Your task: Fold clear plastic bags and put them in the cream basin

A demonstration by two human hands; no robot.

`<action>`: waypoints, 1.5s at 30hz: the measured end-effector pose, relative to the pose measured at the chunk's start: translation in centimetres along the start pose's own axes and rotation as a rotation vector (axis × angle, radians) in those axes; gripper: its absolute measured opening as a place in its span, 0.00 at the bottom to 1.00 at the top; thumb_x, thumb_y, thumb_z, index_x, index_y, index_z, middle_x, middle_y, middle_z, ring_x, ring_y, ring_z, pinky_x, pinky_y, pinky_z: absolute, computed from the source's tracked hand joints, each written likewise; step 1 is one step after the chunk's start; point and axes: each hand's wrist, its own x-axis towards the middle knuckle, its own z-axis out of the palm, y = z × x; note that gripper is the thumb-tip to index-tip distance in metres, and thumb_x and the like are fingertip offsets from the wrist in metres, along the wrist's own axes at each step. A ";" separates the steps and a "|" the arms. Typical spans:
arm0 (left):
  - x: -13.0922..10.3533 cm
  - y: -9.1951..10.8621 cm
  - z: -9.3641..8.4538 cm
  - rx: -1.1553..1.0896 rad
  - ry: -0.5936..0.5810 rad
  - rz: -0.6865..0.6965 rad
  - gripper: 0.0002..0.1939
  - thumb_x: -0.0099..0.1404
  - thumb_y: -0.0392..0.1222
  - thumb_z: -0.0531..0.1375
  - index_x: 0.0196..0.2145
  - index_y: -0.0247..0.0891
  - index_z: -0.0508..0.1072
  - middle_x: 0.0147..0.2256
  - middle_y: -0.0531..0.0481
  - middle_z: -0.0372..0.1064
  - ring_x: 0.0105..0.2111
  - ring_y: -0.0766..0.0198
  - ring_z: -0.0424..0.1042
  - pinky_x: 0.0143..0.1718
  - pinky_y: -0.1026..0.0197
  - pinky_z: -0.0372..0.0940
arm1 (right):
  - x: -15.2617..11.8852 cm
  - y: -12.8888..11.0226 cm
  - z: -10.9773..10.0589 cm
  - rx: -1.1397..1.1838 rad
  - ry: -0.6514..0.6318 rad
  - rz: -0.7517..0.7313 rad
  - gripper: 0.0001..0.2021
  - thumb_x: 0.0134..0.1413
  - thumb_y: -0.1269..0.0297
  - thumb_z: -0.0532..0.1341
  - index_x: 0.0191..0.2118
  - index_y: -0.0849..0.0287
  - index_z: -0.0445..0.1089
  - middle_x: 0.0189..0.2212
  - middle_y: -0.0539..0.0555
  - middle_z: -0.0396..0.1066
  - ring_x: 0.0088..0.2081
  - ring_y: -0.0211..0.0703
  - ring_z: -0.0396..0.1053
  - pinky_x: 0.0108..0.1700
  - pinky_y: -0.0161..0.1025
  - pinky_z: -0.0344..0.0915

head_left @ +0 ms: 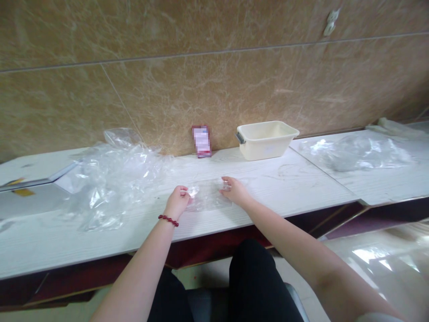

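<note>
A clear plastic bag [208,197] lies on the white table between my two hands. My left hand [178,200], with a red bead bracelet on its wrist, pinches the bag's left end. At the bag's right end, my right hand [235,191] has its fingers bent round the plastic, thumb and fingertips on it. To the left of my left hand spreads a large heap of clear plastic bags [117,179].
A cream bin [268,141] stands against the marble wall, right of a phone-like item [202,141] that leans there. More clear plastic [365,152] lies at the right. A box [33,197] is at the far left. The table's front edge runs above my knees.
</note>
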 end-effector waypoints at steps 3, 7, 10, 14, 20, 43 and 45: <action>0.6 -0.7 -1.1 0.134 0.038 0.104 0.16 0.51 0.38 0.54 0.40 0.39 0.59 0.27 0.50 0.68 0.24 0.66 0.68 0.25 0.65 0.61 | -0.1 0.1 0.0 0.019 -0.005 -0.018 0.24 0.36 0.69 0.60 0.45 0.59 0.59 0.42 0.57 0.62 0.38 0.37 0.64 0.38 0.36 0.63; 1.0 -1.5 -2.9 0.160 0.090 0.064 0.18 0.48 0.37 0.55 0.40 0.38 0.60 0.28 0.49 0.67 0.24 0.67 0.68 0.26 0.65 0.61 | -0.2 0.0 -0.1 0.052 -0.022 -0.025 0.25 0.35 0.71 0.60 0.46 0.59 0.59 0.43 0.57 0.61 0.39 0.37 0.64 0.37 0.34 0.64; 0.7 -1.4 -3.6 0.045 0.011 -0.074 0.14 0.46 0.36 0.56 0.35 0.36 0.62 0.23 0.51 0.65 0.23 0.67 0.68 0.26 0.64 0.62 | -0.3 0.2 -0.1 0.074 -0.027 -0.047 0.26 0.35 0.70 0.60 0.47 0.60 0.58 0.44 0.58 0.60 0.41 0.38 0.63 0.38 0.34 0.63; -0.3 -0.7 -3.2 -0.091 -0.069 -0.109 0.13 0.44 0.35 0.57 0.31 0.34 0.65 0.21 0.52 0.65 0.22 0.67 0.67 0.27 0.64 0.62 | -0.4 0.2 -0.3 0.077 -0.058 -0.116 0.31 0.33 0.69 0.61 0.49 0.59 0.55 0.47 0.58 0.57 0.43 0.39 0.61 0.41 0.36 0.62; -0.6 -0.2 -1.9 -0.010 -0.100 -0.017 0.14 0.42 0.39 0.59 0.30 0.33 0.71 0.28 0.47 0.69 0.27 0.64 0.67 0.31 0.63 0.60 | -1.0 -0.8 -0.9 0.080 -0.106 -0.159 0.36 0.31 0.66 0.63 0.52 0.57 0.51 0.50 0.58 0.52 0.45 0.42 0.58 0.43 0.38 0.61; -1.0 0.6 -1.1 -0.465 -0.234 -0.042 0.26 0.52 0.40 0.57 0.49 0.35 0.58 0.39 0.45 0.67 0.38 0.65 0.66 0.41 0.62 0.57 | -1.8 -1.8 -0.8 0.532 -0.111 -0.368 0.33 0.39 0.71 0.59 0.52 0.44 0.47 0.53 0.53 0.42 0.44 0.38 0.60 0.38 0.37 0.67; -1.2 0.9 -1.0 -0.422 -0.251 -0.016 0.26 0.52 0.42 0.56 0.49 0.36 0.56 0.37 0.45 0.67 0.35 0.65 0.66 0.39 0.61 0.58 | -1.8 -1.7 -0.8 0.536 -0.113 -0.363 0.33 0.39 0.71 0.59 0.52 0.44 0.47 0.53 0.53 0.41 0.44 0.38 0.60 0.38 0.37 0.67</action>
